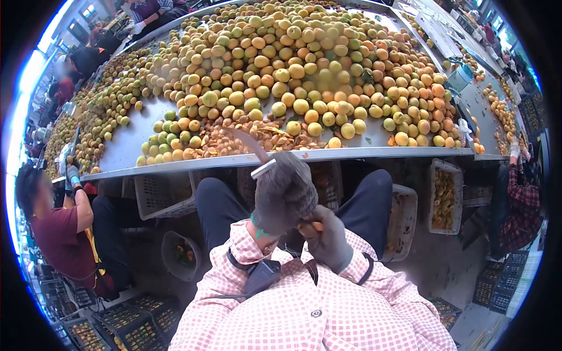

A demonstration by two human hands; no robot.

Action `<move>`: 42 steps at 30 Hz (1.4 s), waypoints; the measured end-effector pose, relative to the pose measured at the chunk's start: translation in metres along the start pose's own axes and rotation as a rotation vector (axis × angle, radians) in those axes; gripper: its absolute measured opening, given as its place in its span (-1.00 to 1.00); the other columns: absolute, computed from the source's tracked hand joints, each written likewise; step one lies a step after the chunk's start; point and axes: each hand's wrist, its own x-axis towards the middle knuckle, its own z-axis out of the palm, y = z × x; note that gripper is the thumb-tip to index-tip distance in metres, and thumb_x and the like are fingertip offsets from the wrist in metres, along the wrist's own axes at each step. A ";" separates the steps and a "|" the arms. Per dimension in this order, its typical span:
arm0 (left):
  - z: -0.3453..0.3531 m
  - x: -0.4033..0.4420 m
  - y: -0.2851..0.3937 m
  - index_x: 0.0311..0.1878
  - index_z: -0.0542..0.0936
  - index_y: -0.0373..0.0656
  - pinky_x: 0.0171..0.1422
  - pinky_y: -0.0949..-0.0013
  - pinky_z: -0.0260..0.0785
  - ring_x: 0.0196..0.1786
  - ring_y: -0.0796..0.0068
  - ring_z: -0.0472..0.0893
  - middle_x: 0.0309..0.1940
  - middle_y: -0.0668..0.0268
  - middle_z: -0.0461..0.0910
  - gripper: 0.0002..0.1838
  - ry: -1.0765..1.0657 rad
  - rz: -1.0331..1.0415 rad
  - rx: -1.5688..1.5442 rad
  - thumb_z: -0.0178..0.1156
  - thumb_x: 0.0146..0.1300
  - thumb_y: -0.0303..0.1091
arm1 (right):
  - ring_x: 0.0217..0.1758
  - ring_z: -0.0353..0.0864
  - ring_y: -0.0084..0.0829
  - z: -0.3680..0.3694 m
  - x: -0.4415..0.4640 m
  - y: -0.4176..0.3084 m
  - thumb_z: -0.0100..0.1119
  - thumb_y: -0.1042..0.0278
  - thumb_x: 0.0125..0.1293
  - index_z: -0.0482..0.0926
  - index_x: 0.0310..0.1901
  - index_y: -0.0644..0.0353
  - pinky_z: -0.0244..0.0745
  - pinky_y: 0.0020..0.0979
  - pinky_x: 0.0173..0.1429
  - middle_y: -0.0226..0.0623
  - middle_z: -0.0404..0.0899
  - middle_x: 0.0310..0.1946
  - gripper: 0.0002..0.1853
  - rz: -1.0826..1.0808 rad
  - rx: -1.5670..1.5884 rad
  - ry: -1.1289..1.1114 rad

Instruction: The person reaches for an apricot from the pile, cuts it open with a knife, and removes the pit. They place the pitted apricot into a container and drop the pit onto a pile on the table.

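My left hand, in a dark grey glove with a green cuff, is raised in front of my chest. Its fingers are wrapped round a knife with a curved blade, which points up and left over the table edge. A short white piece shows at the base of the blade. Just below and to the right, my right hand, also gloved in grey, is closed on an orange apricot, mostly hidden by the fingers. The two hands are close together. Beyond them lies a pile of cut apricot pieces.
Whole apricots cover much of the metal table. Crates and a bucket stand below. A crate of fruit is at the right. One person sits at left, another at right.
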 end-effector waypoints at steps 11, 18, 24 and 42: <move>-0.039 0.008 0.012 -0.48 0.38 0.03 -0.65 0.52 -0.07 -0.75 0.71 0.08 -0.73 0.58 0.08 -0.62 0.372 0.186 -0.158 -0.02 0.42 0.01 | -0.07 0.54 -0.49 0.001 0.030 0.031 -0.30 0.01 0.53 0.40 0.08 0.24 0.48 -0.46 -0.04 -0.20 0.51 -0.01 -0.55 0.506 0.889 0.248; -0.071 -0.023 0.027 -0.46 0.41 -0.01 -0.66 0.52 -0.06 -0.76 0.71 0.07 -0.73 0.56 0.07 -0.61 0.279 0.216 -0.121 -0.09 0.46 -0.02 | -0.22 0.49 -0.55 0.000 0.024 0.093 -0.10 0.10 0.48 0.46 0.05 0.17 0.42 -0.46 -0.09 -0.41 0.55 -0.21 -0.66 0.585 0.614 0.438; -0.091 -0.044 0.020 -0.42 0.44 -0.01 -0.66 0.51 0.00 -0.77 0.69 0.12 -0.73 0.54 0.12 -0.62 0.513 0.053 -0.171 -0.11 0.46 0.00 | -0.55 0.37 -0.61 -0.001 0.070 0.038 -0.05 0.18 0.46 0.48 -0.03 0.20 0.34 -0.56 -0.41 -0.49 0.41 -0.58 -0.73 0.680 0.678 0.090; -0.136 -0.037 -0.003 -0.37 0.51 -0.13 -0.71 0.52 0.00 -0.78 0.64 0.16 -0.74 0.49 0.20 -0.79 0.615 -0.244 0.082 0.05 0.35 -0.25 | 0.00 0.49 -0.16 -0.038 0.261 0.109 0.30 0.18 0.03 0.49 0.00 -0.04 0.41 -0.19 -0.04 -0.17 0.48 -0.07 -0.56 0.171 -1.378 0.032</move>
